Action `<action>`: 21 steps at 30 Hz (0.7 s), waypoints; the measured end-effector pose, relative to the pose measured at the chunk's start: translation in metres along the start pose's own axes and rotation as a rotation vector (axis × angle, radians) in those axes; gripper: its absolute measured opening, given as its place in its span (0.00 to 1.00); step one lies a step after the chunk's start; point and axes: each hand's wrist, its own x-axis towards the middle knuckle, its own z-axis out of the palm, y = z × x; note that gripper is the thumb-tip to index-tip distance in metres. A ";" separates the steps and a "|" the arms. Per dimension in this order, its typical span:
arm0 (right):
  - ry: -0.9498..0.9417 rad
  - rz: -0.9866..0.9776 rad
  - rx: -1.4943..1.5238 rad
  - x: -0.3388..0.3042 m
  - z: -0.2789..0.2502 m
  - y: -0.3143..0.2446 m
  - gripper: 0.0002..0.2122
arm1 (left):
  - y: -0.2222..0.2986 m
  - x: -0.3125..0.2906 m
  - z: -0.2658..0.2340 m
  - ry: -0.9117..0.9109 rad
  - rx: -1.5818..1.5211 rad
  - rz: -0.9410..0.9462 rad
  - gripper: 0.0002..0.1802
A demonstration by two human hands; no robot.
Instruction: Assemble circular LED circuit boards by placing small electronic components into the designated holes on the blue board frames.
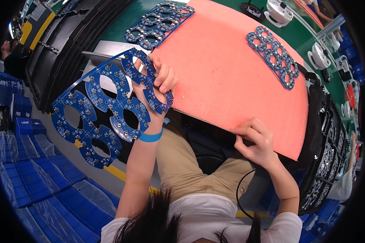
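My left hand [163,77] grips the right edge of a large blue circuit board panel [109,87]. The panel is made of joined ring-shaped boards with round cut-outs and small mounted parts, and it is raised and tilted at the left of the work surface. Some of the left fingers show around and through its cut-outs; a blue wristband [151,137] circles that wrist. At the front edge of the pink mat [231,65], my right hand [256,141] has thumb and fingertips pinched together. Whatever lies between those fingertips, if anything, is too small to tell.
Two similar panels lie on the far side, one panel [160,24] at left and another panel [273,57] at right. White round housings [279,13] stand on the green bench. Black racks [65,44] flank the left; blue bins [48,174] fill the lower left. A black cable [240,188] hangs near my right knee.
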 end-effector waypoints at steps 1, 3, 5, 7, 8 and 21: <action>-0.006 -0.022 -0.006 0.000 0.000 0.000 0.11 | 0.000 0.000 0.000 0.005 0.007 0.001 0.20; -0.048 -0.133 -0.077 -0.006 -0.003 -0.001 0.11 | 0.000 0.000 0.000 0.003 -0.005 0.001 0.20; -0.066 -0.236 -0.172 -0.019 0.002 -0.002 0.13 | -0.001 0.000 0.000 0.002 -0.016 0.001 0.20; -0.102 -0.300 -0.305 -0.034 0.005 -0.001 0.15 | -0.001 0.001 0.000 0.008 -0.020 -0.013 0.20; -0.102 -0.300 -0.304 -0.039 0.008 -0.003 0.15 | -0.001 0.001 0.000 0.008 -0.020 -0.012 0.20; 0.109 -0.126 -0.093 0.046 0.045 -0.025 0.10 | -0.004 -0.001 0.004 0.043 -0.008 0.024 0.19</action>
